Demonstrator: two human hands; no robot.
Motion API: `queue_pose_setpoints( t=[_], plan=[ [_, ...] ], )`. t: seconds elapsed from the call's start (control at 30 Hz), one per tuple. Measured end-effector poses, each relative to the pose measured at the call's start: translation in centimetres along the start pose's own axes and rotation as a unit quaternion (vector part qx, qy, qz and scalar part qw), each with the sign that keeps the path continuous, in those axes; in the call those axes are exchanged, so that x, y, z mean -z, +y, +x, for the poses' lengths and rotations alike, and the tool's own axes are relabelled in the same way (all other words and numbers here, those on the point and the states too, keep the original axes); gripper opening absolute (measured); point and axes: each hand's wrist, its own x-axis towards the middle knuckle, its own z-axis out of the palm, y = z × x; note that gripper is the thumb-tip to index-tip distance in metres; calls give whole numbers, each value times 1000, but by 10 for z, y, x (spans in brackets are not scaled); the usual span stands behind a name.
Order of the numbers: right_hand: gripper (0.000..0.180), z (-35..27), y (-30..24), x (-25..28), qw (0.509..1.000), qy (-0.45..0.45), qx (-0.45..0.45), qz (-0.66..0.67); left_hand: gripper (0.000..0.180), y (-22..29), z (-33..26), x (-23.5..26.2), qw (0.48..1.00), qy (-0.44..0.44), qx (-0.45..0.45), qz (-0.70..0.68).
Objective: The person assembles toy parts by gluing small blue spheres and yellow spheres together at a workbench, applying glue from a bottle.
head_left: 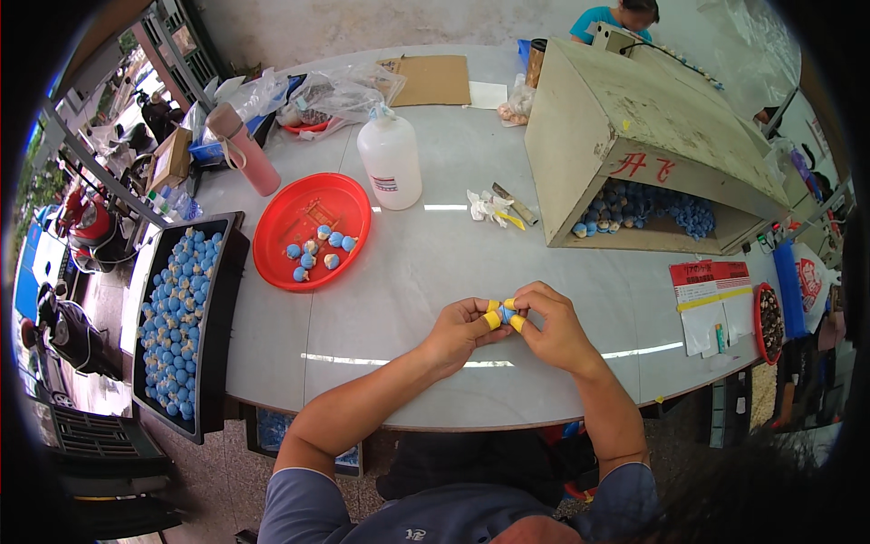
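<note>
Over the near middle of the table, my two hands meet with yellow wraps on the thumbs and fingertips. Pinched between them is a small blue piece (508,314), partly covered by the fingers. My left hand (456,332) closes on its left side, and my right hand (555,328) grips it from the right. To the left, a round red tray (268,265) holds several small blue-and-cream balls (331,261). Further left, a long black crate (234,272) is filled with many similar balls (177,313).
A beige box (589,100) with an open front, containing blue pieces, stands at the right. Behind the tray are a translucent jug (390,159) and a pink bottle (249,159). Crumpled tissue (488,208), papers (711,304) and a red basket (768,322) lie around. Someone (616,20) sits beyond the box.
</note>
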Motion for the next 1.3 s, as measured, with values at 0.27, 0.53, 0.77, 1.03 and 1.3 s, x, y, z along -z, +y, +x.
queue_pose_setpoints(
  t=[0.27, 0.53, 0.77, 1.03, 1.3],
  plan=[
    [22, 2, 4, 1, 998, -6, -25, 58, 21, 0, 2, 4, 999, -19, 11, -23],
    [21, 2, -2, -3, 999, 3, -23, 34, 21, -2, 1, 2, 1000, -6, -1, -13],
    [22, 1, -6, -3, 1000, 14, -14, 10, 22, -2, 2, 1, 1000, -5, -4, -10],
    [30, 4, -1, -4, 999, 31, -11, 13, 24, 2, 0, 4, 1000, -26, -2, -10],
    [22, -2, 21, -18, 970, 8, -194, 145, 31, 8, -4, -1, 998, -2, 46, -52]
  ],
)
